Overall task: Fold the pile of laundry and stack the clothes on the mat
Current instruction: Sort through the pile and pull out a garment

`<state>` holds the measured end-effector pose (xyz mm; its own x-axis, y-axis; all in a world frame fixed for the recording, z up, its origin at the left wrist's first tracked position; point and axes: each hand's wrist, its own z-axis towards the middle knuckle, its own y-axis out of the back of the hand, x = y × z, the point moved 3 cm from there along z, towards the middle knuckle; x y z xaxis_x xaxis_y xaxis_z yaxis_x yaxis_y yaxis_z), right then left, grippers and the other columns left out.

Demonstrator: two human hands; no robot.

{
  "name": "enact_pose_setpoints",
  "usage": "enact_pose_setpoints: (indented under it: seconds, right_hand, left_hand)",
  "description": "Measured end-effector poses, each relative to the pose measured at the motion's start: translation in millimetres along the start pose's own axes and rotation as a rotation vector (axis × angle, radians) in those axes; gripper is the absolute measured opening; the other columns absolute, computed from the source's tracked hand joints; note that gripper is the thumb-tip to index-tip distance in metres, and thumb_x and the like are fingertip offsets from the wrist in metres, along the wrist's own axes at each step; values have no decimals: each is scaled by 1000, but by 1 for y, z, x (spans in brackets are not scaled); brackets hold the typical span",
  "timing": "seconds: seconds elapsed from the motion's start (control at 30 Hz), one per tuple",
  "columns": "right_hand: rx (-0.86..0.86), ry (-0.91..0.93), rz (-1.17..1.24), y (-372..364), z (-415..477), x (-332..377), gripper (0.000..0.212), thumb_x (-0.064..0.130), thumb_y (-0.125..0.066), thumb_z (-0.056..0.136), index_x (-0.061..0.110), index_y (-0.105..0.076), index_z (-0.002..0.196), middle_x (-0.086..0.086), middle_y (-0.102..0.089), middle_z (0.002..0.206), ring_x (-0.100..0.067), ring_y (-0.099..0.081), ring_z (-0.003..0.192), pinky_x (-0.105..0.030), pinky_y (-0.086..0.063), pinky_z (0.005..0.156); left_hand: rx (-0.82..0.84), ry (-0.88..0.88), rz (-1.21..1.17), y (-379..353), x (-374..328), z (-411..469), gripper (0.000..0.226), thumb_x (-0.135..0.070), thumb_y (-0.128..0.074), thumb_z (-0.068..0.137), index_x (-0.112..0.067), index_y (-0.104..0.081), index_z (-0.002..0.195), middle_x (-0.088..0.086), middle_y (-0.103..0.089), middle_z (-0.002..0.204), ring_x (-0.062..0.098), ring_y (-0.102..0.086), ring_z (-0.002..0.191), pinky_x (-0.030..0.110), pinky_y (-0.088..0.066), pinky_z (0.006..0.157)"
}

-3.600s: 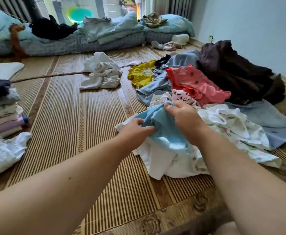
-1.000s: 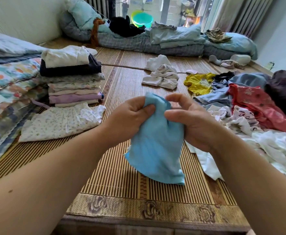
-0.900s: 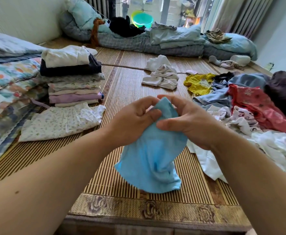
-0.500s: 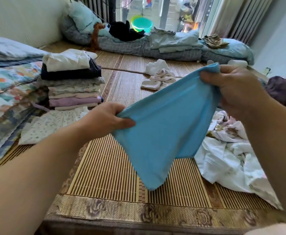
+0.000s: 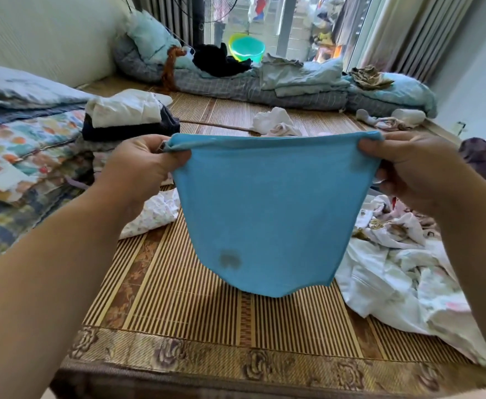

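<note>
Blue garment (image 5: 267,214) hangs mid-frame above the mat (image 5: 178,309), its top corners pinched by my left hand (image 5: 141,171) and right hand (image 5: 417,171). Soft, light, limp cloth; I judge corner grips suit folding.

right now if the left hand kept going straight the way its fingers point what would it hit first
The left hand, gripping the blue garment at its top corner, points rightward along the stretched edge, so it would likely meet the right hand holding the other corner. Depth is unclear.
</note>
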<state>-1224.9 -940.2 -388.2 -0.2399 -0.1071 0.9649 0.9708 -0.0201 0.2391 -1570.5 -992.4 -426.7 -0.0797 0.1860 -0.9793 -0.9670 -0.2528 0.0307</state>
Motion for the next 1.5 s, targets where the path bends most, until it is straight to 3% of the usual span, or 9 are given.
enact_pose_setpoints:
  seconds: [0.27, 0.43, 0.57, 0.8, 1.03, 1.13, 1.23, 1.37, 1.5]
  right_hand:
    - [28, -203, -105, -19, 35, -15, 15, 28, -57, 96, 20, -61, 84, 5, -56, 51, -12, -54, 42, -19, -40, 44]
    - [55, -176, 27, -43, 74, -22, 16, 32, -42, 103, 26, -55, 96, 5, -71, 89, -12, -72, 76, -34, -44, 71]
    - [44, -72, 154, -49, 93, -14, 14, 34, -42, 103, 28, -54, 98, 15, -68, 103, -4, -63, 101, -42, -34, 93]
    - [-19, 12, 135, -34, 54, -9, 16, 33, -44, 102, 30, -60, 100, 20, -72, 95, 1, -67, 96, -33, -41, 79]
    - [400, -213, -212, -24, -36, -72, 16, 27, -55, 94, 26, -71, 94, 1, -75, 96, -12, -72, 84, -27, -52, 69]
    - [494, -333, -466, -25, -59, -104, 14, 24, -63, 93, 24, -76, 88, 1, -75, 86, -12, -71, 76, -18, -54, 61]
    - [630, -398, -752, -28, -68, -124, 11, 31, -66, 90, 25, -75, 87, 7, -74, 79, -9, -70, 75, -27, -58, 73]
    - [915, -600, -807, -26, -86, -126, 13, 26, -65, 89, 24, -74, 80, 9, -71, 71, -4, -61, 59, -18, -44, 54]
    - [1088, -684, -707, -22, -92, -121, 12, 22, -63, 91, 20, -75, 91, 2, -72, 78, -13, -64, 68, -21, -49, 57]
  left_hand:
    - [53, 164, 61, -14, 21, 32, 13, -24, -49, 102, -25, -60, 95, -5, -70, 92, 8, -71, 70, 18, -53, 58]
    - [36, 60, 256, -24, 22, 85, 14, -24, -50, 100, -17, -60, 106, 12, -66, 108, 21, -66, 96, 41, -52, 82]
    - [-15, -93, 401, -25, 3, 117, 14, -29, -52, 96, -20, -62, 99, 3, -64, 90, 22, -60, 88, 39, -49, 80]
    - [31, -243, 328, -32, -19, 94, 21, -20, -55, 93, -5, -62, 107, 5, -55, 76, 18, -47, 69, 41, -40, 70]
    - [488, -9, 508, -11, 55, -3, 11, -11, -62, 90, -19, -66, 83, 15, -63, 79, 40, -56, 74, 51, -50, 73]
    - [703, 136, 711, -6, 87, -40, 27, -12, -65, 87, -38, -70, 79, -9, -71, 79, 12, -67, 81, 28, -54, 79]
    - [799, 215, 867, -8, 103, -61, 26, -18, -63, 88, -41, -69, 79, -12, -72, 81, 6, -68, 80, 33, -56, 83]
    - [901, 447, 737, -9, 109, -75, 21, -19, -58, 94, -26, -71, 79, 1, -70, 79, 22, -71, 72, 45, -59, 79]
    - [1072, 669, 564, -7, 96, -75, 19, -22, -56, 94, -27, -73, 87, 4, -71, 79, 22, -68, 62, 30, -58, 59]
